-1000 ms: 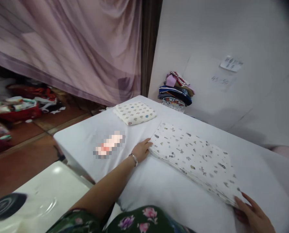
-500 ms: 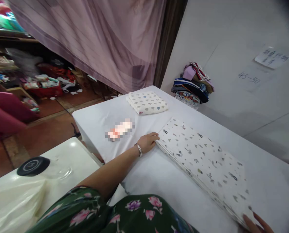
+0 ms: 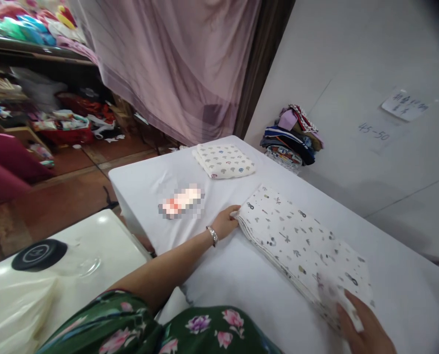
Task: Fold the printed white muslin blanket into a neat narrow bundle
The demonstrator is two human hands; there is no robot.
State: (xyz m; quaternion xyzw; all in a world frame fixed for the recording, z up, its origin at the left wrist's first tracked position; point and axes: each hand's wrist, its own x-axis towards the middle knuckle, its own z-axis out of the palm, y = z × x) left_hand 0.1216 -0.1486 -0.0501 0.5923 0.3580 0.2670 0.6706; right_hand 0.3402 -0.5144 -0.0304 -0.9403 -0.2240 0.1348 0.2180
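Observation:
A long folded white cloth with small grey prints [image 3: 297, 236] lies across the white-covered table [image 3: 219, 270]. My left hand [image 3: 225, 222], with a bracelet at the wrist, pinches the cloth's near left corner. At the lower right, my right hand [image 3: 365, 324] grips the cloth's right end between thumb and fingers, and that end is lifted and folded back over the layers, slightly blurred. Farther back rests a second folded cloth with coloured and grey prints [image 3: 225, 161]. To the left of my left hand is a pixelated item [image 3: 180, 200].
A white side table [image 3: 105, 231] at the lower left bears a round black object [image 3: 39, 254] and a pale yellowish sheet [image 3: 16, 312]. Folded clothes [image 3: 289, 135] are stacked by the wall. A pink curtain [image 3: 175, 64] hangs behind; a pink chair [image 3: 9, 164] stands at left.
My right hand has moved left and inward, raising the cloth's right end over itself. My left hand now pinches the left corner, which is slightly raised. The view has shifted a little.

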